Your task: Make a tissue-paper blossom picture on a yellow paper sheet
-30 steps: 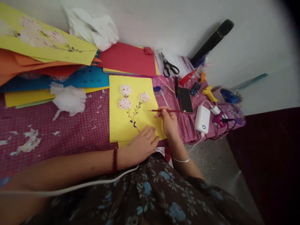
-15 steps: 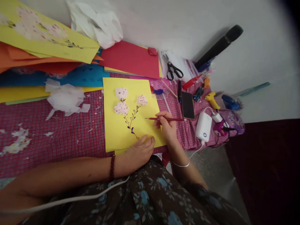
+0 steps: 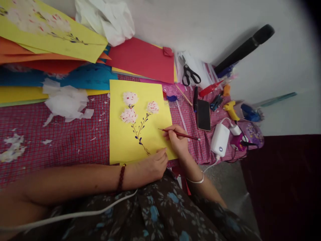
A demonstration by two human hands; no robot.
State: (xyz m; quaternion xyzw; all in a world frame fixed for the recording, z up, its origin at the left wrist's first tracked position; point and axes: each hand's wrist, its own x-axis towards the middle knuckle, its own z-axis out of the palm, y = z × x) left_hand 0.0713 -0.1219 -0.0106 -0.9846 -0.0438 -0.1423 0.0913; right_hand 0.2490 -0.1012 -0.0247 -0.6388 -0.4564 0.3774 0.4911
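A checked cloth (image 3: pixel 72 147) covers the table, and I see a phone (image 3: pixel 203 115) and scissors (image 3: pixel 191 75) over to the right. The yellow sheet (image 3: pixel 155 139) lies flat in front of the person, bearing three pink flowers. The right hand (image 3: pixel 179 143) pinches a dark-red pencil or brush (image 3: pixel 187 135) over it. The left hand (image 3: pixel 154 166) curls at its near edge; I cannot tell whether it grips anything.

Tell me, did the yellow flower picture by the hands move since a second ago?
Yes: the yellow flower picture has slid left against the red paper sheet, its far right corner now farther left of the sheet's near right corner.
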